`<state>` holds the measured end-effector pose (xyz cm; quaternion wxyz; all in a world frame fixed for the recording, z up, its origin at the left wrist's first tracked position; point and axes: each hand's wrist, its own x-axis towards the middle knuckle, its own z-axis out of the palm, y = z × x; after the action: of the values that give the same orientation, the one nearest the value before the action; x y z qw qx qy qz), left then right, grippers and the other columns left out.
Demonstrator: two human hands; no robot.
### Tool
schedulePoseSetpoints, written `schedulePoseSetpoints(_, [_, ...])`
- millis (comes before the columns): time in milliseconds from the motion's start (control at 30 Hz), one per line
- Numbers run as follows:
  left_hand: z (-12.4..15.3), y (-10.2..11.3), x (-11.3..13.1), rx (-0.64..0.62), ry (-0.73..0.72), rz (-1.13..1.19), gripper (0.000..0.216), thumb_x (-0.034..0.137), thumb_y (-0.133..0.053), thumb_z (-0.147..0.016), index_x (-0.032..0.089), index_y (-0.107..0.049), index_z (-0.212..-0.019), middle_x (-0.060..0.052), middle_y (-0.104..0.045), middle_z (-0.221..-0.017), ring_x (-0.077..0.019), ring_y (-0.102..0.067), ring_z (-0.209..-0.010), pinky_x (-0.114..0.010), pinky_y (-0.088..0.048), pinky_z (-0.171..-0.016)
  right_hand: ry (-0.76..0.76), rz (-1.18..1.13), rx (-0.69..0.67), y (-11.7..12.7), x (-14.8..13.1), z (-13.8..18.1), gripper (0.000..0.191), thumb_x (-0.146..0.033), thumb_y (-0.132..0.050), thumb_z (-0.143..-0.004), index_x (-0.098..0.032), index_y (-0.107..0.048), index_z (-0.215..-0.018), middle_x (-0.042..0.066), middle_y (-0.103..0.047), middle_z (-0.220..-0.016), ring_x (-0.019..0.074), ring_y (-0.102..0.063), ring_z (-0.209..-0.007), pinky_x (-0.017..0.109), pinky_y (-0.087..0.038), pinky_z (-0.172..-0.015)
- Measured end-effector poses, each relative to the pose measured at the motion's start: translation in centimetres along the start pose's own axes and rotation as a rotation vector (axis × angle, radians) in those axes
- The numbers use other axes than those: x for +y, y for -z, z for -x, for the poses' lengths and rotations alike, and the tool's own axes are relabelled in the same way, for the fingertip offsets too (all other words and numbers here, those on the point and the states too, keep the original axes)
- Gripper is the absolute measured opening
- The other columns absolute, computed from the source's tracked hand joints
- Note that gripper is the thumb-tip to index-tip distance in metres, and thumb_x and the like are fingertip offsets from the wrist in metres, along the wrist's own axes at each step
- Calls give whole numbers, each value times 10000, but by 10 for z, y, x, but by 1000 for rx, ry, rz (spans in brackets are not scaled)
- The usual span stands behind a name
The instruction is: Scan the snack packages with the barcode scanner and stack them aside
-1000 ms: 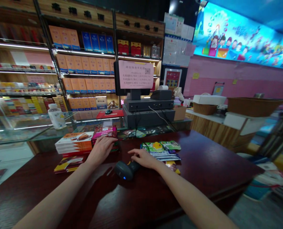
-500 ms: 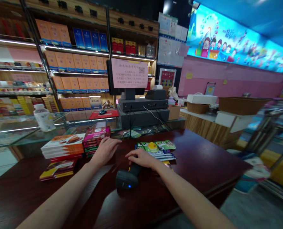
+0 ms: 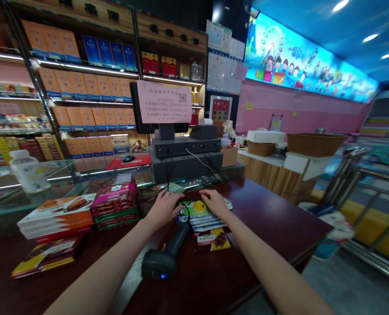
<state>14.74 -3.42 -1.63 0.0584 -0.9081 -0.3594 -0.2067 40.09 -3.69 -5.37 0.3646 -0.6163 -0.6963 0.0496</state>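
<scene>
My left hand [image 3: 166,208] hovers with fingers stretched forward, at the left edge of a small pile of green and blue snack packets [image 3: 201,222]. My right hand [image 3: 214,203] reaches over the right part of that pile, fingers extended and slightly bent; whether they touch it I cannot tell. Neither hand shows anything held. A black barcode scanner [image 3: 160,262] with a blue light lies on the dark wooden table, below my left hand, its cable running up past the packets. Just in front of the pile is a yellow and brown chocolate packet [image 3: 213,239].
To the left stand stacked white-orange boxes [image 3: 60,214], pink and dark red packets [image 3: 116,203], and yellow-red packets [image 3: 46,256]. Behind are a cash register [image 3: 186,151] with a screen and pink sign, and a glass counter with a plastic bottle [image 3: 29,170]. The table's edge [image 3: 312,247] ends at right.
My right hand has moved off the scanner handle forward to the packets, and the left hand has moved right towards them. The scanner handle and chocolate packet now show. The view has turned slightly right.
</scene>
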Motion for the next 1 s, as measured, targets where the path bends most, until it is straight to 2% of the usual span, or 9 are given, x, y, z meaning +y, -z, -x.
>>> schedulePoseSetpoints(200, [-40,-21,34,-146,35,29,597,511,-578,-873,225,-484,-1389,-112,-622,-1350,-294,-496,-1314,-534,-236,-1170,-225,148,23,17,55,0,336,-263,-520,-923,-223,-681,-1215,70,-701,-1225,238,-612,-1164,362,-444,-1023])
schedulePoseSetpoints(400, [-69,-46,62,-218,23,52,745,629,-560,-827,205,-441,-1428,-133,-597,-1382,-327,-442,-1364,-570,-179,-1186,-367,209,-26,32,81,12,385,-322,-454,-952,-239,-632,-1283,71,-689,-1265,252,-620,-1181,368,-456,-988])
schedulePoseSetpoints(700, [-91,-75,80,-280,95,84,827,660,-544,-800,184,-392,-1459,-151,-606,-1366,-348,-448,-1357,-584,-188,-1177,-431,226,-81,38,91,20,409,-381,-428,-965,-256,-596,-1316,75,-676,-1289,270,-599,-1218,426,-436,-1003])
schedulePoseSetpoints(867, [-94,-74,79,-268,84,75,831,643,-564,-797,178,-371,-1458,-163,-641,-1304,-339,-518,-1289,-600,-184,-1169,-430,168,-73,37,89,21,398,-361,-448,-956,-260,-598,-1311,66,-693,-1260,259,-608,-1209,420,-442,-1003])
schedulePoseSetpoints(1000, [-91,-65,76,-211,55,73,807,570,-613,-790,174,-370,-1449,-159,-648,-1292,-337,-546,-1261,-604,-167,-1173,-393,73,11,35,86,20,367,-314,-477,-941,-273,-626,-1273,52,-713,-1221,237,-640,-1160,389,-463,-991])
